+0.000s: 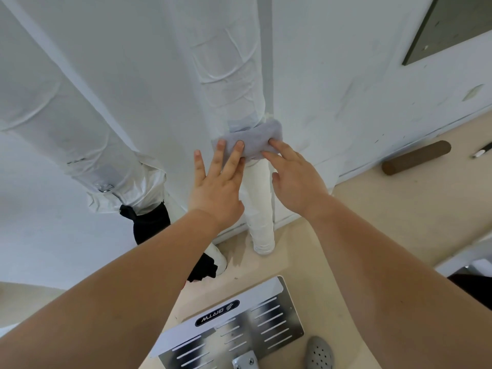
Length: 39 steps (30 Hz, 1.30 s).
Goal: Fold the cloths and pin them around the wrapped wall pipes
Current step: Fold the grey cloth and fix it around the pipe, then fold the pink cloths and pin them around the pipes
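A folded grey cloth point(253, 139) is wrapped as a band around the middle white wrapped pipe point(259, 206). My left hand point(217, 182) lies flat with spread fingers, its fingertips pressing the cloth's left part. My right hand point(295, 177) presses the cloth's right lower edge with its fingertips. A second wrapped pipe point(106, 155) at the left carries a white cloth held by a metal pin point(105, 187), with a black cloth point(151, 222) below it. No pin shows on the grey cloth.
A metal step-stool platform point(239, 328) with slots stands below me on the beige floor, beside a grey perforated shoe point(319, 354). A brown cylinder point(416, 157) and a pen point(482, 151) lie at the wall's foot on the right. A dark panel point(450, 25) hangs upper right.
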### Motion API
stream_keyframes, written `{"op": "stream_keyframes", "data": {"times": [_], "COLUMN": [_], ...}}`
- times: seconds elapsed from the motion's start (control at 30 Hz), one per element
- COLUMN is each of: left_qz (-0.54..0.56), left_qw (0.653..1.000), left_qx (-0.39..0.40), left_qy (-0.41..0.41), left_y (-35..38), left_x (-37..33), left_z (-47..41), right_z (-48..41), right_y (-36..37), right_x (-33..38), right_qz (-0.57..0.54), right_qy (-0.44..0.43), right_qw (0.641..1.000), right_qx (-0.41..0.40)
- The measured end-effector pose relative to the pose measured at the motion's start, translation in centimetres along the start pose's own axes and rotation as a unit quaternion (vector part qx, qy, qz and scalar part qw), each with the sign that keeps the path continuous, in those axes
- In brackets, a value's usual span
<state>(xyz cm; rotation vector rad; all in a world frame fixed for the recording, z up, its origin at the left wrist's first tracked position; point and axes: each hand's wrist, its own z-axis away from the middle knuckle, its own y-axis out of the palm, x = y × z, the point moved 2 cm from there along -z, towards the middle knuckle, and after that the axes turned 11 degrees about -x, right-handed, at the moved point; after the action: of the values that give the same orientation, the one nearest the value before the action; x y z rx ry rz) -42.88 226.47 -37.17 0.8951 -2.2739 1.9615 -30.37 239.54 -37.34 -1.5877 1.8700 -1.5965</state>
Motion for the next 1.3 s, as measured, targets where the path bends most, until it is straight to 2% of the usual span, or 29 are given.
{"op": "stream_keyframes", "data": {"times": [0.53, 0.8, 1.03, 1.17, 1.3], "left_qz": [0.042, 0.129, 0.230, 0.281, 0.298], "left_qw": [0.998, 0.990, 0.973, 0.953, 0.939], "left_qx": [0.055, 0.010, -0.029, -0.023, -0.010], "left_qy": [0.005, -0.050, 0.018, 0.112, 0.171], "left_y": [-4.2, -7.6, -7.2, -8.3, -9.2], "left_x": [0.6, 4.6, 12.1, 17.6, 21.1], "left_z": [2.1, 3.7, 9.3, 15.0, 19.6], "right_z": [1.0, 2.7, 5.7, 11.6, 17.2], "right_y": [-3.4, -4.8, -2.6, -1.8, -1.7], "right_x": [2.8, 7.1, 15.9, 24.5, 32.4], "right_qz": [-0.007, 0.032, 0.127, 0.161, 0.202], "right_qy": [0.064, 0.089, 0.154, 0.263, 0.328], "right_qw": [0.997, 0.993, 0.980, 0.951, 0.923], "right_qx": [0.047, 0.073, 0.019, -0.013, 0.002]}}
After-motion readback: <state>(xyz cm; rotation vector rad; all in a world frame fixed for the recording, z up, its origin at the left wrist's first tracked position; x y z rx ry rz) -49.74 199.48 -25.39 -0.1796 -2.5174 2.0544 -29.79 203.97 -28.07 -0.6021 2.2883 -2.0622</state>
